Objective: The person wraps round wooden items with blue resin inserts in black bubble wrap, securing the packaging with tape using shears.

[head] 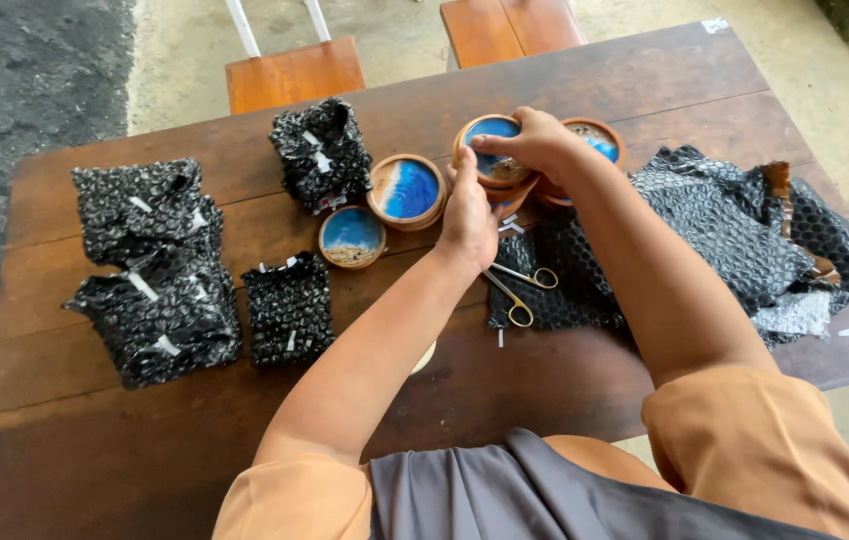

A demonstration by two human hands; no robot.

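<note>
- Dark brown wooden table [585,90] carries all items; two orange-brown wooden seats [294,72] stand at its far edge.
- Right hand [535,140] grasps a round wooden coaster [492,150] with a blue-and-white resin face, fingers curled over its far rim. The coaster is tilted and raised above the table, at the far centre.
- Left hand [470,215] is closed against the near underside of the same coaster, thumb upward.
- Second coaster [600,140] lies just behind the right hand, partly hidden.
- Two more coasters lie flat to the left: a larger one [407,191] and a smaller one [353,237], touching each other.
- Gold-handled scissors [520,290] lie on a sheet of black bubble wrap [565,270], just below the left hand.
- Loose black bubble wrap pile [745,230] lies at the right side of the table.
- Wrapped black bundles, taped with white strips, sit at the left: a large group [155,270], one small bundle [289,310] and one far bundle [323,152].
</note>
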